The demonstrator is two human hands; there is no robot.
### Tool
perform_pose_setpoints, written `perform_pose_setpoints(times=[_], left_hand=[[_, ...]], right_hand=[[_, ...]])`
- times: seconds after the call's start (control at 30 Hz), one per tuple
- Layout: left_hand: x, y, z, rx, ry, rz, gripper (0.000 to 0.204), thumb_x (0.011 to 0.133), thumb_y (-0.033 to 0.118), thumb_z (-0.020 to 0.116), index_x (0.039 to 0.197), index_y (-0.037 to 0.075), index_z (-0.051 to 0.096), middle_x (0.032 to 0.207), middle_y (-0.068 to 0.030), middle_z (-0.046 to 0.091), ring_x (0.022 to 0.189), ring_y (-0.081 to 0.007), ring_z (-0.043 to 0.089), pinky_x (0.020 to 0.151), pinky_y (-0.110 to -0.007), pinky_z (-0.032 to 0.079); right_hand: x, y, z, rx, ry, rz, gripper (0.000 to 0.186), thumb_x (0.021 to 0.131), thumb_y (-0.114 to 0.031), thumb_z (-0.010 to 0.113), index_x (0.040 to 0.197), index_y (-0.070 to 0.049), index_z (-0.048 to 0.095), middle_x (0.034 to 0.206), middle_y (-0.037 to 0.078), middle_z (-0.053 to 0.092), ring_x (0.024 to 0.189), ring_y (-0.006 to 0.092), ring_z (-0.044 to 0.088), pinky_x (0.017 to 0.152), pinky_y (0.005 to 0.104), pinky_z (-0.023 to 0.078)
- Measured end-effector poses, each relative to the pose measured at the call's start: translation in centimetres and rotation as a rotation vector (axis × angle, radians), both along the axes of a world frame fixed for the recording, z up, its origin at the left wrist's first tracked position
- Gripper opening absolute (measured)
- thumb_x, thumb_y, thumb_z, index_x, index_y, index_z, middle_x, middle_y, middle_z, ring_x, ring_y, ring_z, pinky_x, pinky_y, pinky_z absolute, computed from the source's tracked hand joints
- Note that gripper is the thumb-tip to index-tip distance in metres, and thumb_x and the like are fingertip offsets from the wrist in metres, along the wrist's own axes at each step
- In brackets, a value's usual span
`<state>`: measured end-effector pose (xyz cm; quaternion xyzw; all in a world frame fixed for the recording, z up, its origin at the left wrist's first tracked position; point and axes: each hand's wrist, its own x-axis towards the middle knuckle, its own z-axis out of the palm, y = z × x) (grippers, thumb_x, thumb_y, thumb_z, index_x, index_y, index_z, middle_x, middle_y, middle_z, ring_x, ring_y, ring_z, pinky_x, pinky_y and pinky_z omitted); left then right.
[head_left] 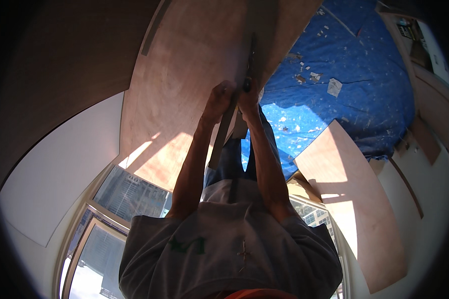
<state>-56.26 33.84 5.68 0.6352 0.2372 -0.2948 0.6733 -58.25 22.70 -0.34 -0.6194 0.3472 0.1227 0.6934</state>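
A long, narrow straight strip lies lengthwise along a pale plywood sheet in front of me. My left hand is closed on the strip's left side. Just right of it, my right hand grips a dark-tipped tool at the strip, near the sheet's right side; its exact kind is hard to make out. A dark band of shadow runs up the sheet beyond my hands, and sunlight falls across its lower part. My legs show beneath my hands.
A blue tarp with scraps covers the floor at right. A loose plywood piece leans at lower right beside other boards. At left stand a dark panel and a white board, with glazed windows below.
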Motion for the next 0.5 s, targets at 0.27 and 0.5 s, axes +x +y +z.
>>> perform_pose_setpoints(times=[0.27,0.5], left_hand=[[0.0,0.4,-0.1,0.022,0.034,-0.042,0.031,0.107,0.033,0.054,0.097,0.006,0.066,0.076,0.0033,0.059,0.068,-0.0040,0.051,0.061,-0.024,0.043],[-0.1,0.3,-0.2,0.004,0.049,-0.034,0.029,0.107,0.030,0.055,0.101,0.003,0.066,0.078,0.0012,0.060,0.071,-0.0048,0.052,0.063,-0.025,0.045]], right_hand=[[-0.3,0.1,-1.0,-0.016,-0.003,0.013,0.034,0.092,-0.011,0.066,0.125,-0.005,0.058,0.106,0.008,0.064,0.096,0.0170,0.062,0.082,0.0328,0.051],[-0.1,0.3,-1.2,-0.009,-0.002,0.012,0.034,0.091,-0.010,0.066,0.124,-0.005,0.058,0.105,0.008,0.064,0.094,0.0168,0.062,0.081,0.0329,0.051]])
